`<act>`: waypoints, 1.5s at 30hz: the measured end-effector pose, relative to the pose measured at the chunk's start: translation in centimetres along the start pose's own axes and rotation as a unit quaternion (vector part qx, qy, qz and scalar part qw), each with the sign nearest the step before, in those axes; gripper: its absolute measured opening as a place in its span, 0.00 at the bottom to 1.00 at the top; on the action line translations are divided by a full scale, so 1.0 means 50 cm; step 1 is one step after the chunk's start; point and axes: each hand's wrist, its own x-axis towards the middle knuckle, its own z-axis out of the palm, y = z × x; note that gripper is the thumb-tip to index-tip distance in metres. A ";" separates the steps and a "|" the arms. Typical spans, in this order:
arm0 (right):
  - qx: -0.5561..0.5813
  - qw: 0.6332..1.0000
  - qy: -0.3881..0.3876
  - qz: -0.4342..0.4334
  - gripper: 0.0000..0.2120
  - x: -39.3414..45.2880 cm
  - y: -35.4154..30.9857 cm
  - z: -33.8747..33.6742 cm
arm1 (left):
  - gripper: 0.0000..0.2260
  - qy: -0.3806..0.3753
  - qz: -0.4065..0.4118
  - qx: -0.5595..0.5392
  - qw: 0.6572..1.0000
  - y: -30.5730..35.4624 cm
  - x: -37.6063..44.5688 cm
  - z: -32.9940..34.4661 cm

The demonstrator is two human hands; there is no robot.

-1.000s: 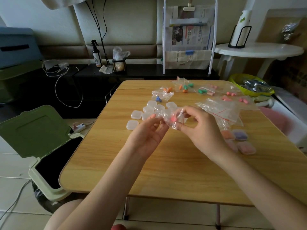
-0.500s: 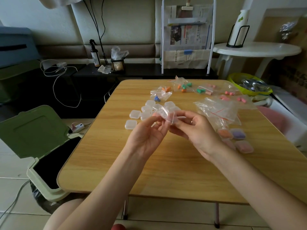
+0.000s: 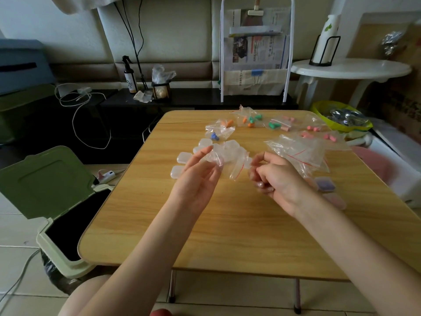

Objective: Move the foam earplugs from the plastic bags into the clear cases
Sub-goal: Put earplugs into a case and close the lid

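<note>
Head view: we log both hands above the table (image 3: 227, 224).
Left hand (image 3: 198, 176): fingertips pinch the plastic bag (image 3: 230, 160).
Right hand (image 3: 275, 176): fingers curled; contents unclear.

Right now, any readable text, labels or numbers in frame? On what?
None can be read.
Newspapers in the white rack: print is there, too blurred to read.
Spray bottle label: too small to read.
Plastic bags, clear cases: no lettering shows.

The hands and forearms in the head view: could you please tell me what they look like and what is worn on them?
Both forearms are bare, with no sleeves in view. The left hand and right hand wear no gloves, and no watch or bracelet shows at either wrist. Whether a ring is worn cannot be told.
</note>
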 end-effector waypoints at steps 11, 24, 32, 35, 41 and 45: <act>-0.047 0.998 -0.023 0.028 0.16 0.000 -0.013 -0.010 | 0.19 -0.016 0.000 0.039 0.999 -0.006 -0.002 0.002; -0.015 1.000 0.009 0.006 0.15 0.002 -0.020 -0.030 | 0.14 0.041 0.094 0.214 0.972 0.002 -0.008 -0.009; -0.133 0.985 0.083 -0.075 0.08 0.011 -0.016 -0.030 | 0.19 0.015 0.181 0.398 0.899 0.016 -0.014 -0.005; -0.245 0.941 0.148 -0.178 0.08 0.016 -0.014 -0.030 | 0.23 0.004 0.161 0.420 0.893 0.013 -0.011 -0.008; -0.279 0.819 0.326 -0.380 0.07 0.062 -0.054 -0.090 | 0.21 0.051 0.220 0.566 0.792 0.021 0.003 -0.027; -0.422 0.751 0.281 -0.423 0.07 0.079 -0.039 -0.113 | 0.19 0.057 0.261 0.703 0.659 0.017 0.010 -0.043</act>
